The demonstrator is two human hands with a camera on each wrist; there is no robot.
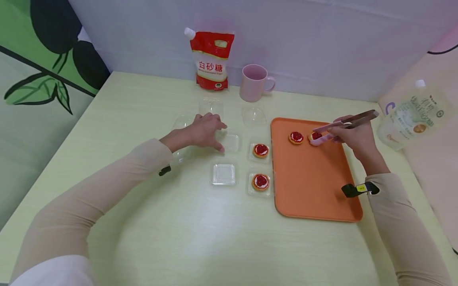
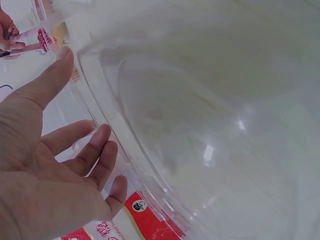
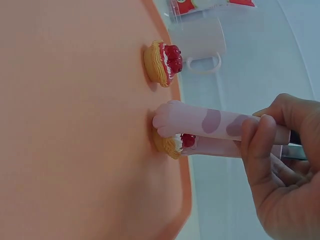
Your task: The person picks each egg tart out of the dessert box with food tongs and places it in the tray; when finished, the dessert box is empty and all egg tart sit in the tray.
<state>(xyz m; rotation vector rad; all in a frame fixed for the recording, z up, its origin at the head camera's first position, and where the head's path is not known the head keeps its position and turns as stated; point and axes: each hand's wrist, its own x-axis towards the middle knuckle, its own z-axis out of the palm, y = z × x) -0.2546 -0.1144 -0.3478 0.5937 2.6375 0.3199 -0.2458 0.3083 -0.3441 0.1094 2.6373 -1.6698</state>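
Note:
My right hand grips a pair of tongs with pink, paw-shaped ends. Those ends sit on either side of a small tart with a red topping, at the far right of the orange tray. Beside it on the tray lies a second tart. My left hand reaches over the clear plastic boxes with thumb and fingers spread, nearest to a clear box; whether it touches that box I cannot tell. Two more tarts, one nearer and one farther, rest in clear boxes left of the tray.
An open clear box lies in front of my left hand, with more clear plastic behind. A red and white sugar pouch and a pink mug stand at the back. A pale spouted pouch stands at the right edge.

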